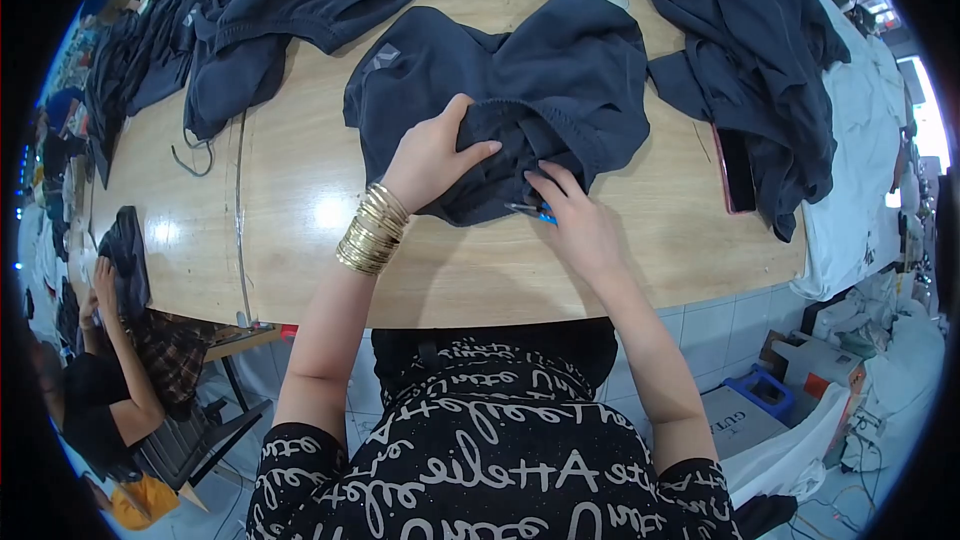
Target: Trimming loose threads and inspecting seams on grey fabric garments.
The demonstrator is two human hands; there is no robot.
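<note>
Spreading a dark garment on the desk

The dark garment lies near the middle of the desk, its gathered opening turned toward the person. The left hand (gold bangles stacked at its wrist) rests on that opening, thumb apart; most of its fingers are hidden, so I cannot tell whether they grip the cloth. The right hand has its fingers curled around blue-handled snips, fingertips at the opening's edge. A phone lies to the right, beside more dark clothing.
</note>
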